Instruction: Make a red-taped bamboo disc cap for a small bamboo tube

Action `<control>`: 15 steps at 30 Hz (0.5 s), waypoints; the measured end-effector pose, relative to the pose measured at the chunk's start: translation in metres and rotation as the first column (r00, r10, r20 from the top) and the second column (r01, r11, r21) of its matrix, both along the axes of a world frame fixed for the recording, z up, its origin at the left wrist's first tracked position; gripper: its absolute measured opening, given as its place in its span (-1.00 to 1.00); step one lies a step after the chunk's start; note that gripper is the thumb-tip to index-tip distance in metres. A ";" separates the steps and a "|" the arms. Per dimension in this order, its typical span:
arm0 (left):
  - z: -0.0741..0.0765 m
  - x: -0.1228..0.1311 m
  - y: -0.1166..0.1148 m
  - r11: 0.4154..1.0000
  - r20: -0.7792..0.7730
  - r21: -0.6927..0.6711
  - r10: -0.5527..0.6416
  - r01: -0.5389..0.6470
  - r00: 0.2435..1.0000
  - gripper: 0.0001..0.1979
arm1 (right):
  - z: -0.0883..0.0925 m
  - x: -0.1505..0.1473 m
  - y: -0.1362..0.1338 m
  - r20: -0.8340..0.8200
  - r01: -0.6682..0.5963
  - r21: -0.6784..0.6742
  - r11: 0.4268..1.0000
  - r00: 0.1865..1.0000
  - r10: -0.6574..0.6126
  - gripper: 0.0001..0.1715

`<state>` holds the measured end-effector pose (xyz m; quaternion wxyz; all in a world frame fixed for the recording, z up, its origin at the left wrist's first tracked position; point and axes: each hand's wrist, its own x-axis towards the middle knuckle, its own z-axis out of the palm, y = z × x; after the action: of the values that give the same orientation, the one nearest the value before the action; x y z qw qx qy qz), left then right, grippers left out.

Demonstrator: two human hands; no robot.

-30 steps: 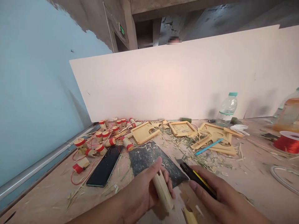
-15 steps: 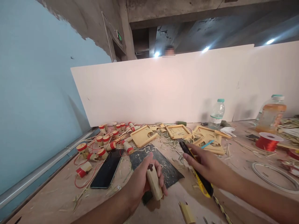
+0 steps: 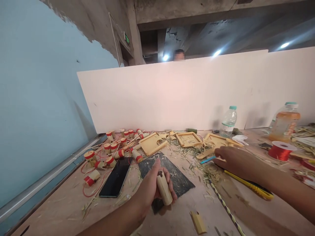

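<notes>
My left hand [image 3: 157, 186] is closed around a short, pale bamboo tube [image 3: 164, 190] with a notch at its upper end. The tube is tilted, just above the near part of a dark mat [image 3: 180, 178]. My right hand [image 3: 230, 159] reaches over the right side of the table, its fingers closed on a thin blue pen-like stick [image 3: 208, 160]. Its fingertips are partly hidden from me. Under the right forearm, a yellow and black utility knife [image 3: 256, 186] lies on the table. A braided cord [image 3: 226, 208] runs toward the front edge.
Several red-banded bamboo pieces [image 3: 114, 148] with red cords crowd the left, by a phone [image 3: 115, 178]. Yellow wooden frames [image 3: 189, 139] and shavings lie behind the mat. Bottles [image 3: 228, 123] and a red spool [image 3: 280, 151] stand right. A white panel [image 3: 159, 98] closes the back.
The utility knife has left my right hand and now lies on the table. That hand has moved to the blue stick, which has shifted left and nearer. My left hand still holds the tube.
</notes>
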<state>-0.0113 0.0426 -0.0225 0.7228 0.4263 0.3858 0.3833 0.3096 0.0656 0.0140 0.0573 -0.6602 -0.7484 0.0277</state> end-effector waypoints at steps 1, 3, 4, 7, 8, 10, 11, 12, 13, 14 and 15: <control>0.000 0.001 -0.001 1.000 -0.001 0.003 0.023 -0.023 1.000 -0.24 | 0.004 -0.014 -0.006 -0.030 -0.045 0.023 0.999 0.998 0.046 -0.73; 0.001 0.005 -0.001 0.997 -0.002 0.009 0.076 -0.076 0.997 -0.27 | 0.010 -0.044 -0.021 -0.120 -0.190 0.009 0.982 0.975 0.189 -0.66; 0.002 0.008 -0.002 0.995 -0.003 0.012 0.103 -0.103 0.995 -0.28 | 0.011 -0.059 -0.028 -0.167 -0.257 0.003 0.966 0.953 0.254 -0.64; 0.003 0.022 -0.003 0.989 -0.026 0.007 0.148 -0.148 0.989 -0.28 | 0.009 -0.092 -0.048 -0.246 -0.387 0.013 0.922 0.893 0.378 -0.54; 0.004 0.027 -0.005 0.989 -0.038 0.003 0.145 -0.145 0.989 -0.27 | 0.007 -0.098 -0.052 -0.255 -0.403 0.029 0.915 0.882 0.397 -0.55; 0.006 0.038 -0.007 0.993 -0.059 0.016 0.115 -0.114 0.992 -0.26 | 0.001 -0.105 -0.056 -0.265 -0.417 0.057 0.907 0.870 0.416 -0.64; 0.008 0.043 -0.007 0.996 -0.073 0.032 0.088 -0.086 0.993 -0.26 | -0.002 -0.106 -0.055 -0.269 -0.415 0.071 0.907 0.868 0.418 -0.70; 0.010 0.046 -0.005 0.997 -0.093 0.053 0.057 -0.052 0.994 -0.26 | -0.005 -0.105 -0.054 -0.272 -0.410 0.082 0.908 0.867 0.416 -0.78; 0.014 0.047 -0.001 0.997 -0.122 0.078 0.024 -0.014 0.992 -0.26 | -0.007 -0.103 -0.052 -0.274 -0.401 0.091 0.912 0.870 0.410 -0.84; 0.018 0.046 0.005 0.994 -0.159 0.105 -0.002 0.019 0.987 -0.26 | -0.008 -0.101 -0.049 -0.273 -0.383 0.101 0.918 0.877 0.395 -0.87; 0.022 0.044 0.015 0.989 -0.205 0.140 -0.026 0.056 0.978 -0.28 | -0.009 -0.098 -0.046 -0.268 -0.356 0.112 0.928 0.888 0.373 -0.87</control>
<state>0.0332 0.0577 -0.0007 0.6546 0.5225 0.4194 0.3501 0.2119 0.0196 0.0050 0.1779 -0.4951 -0.8432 0.1104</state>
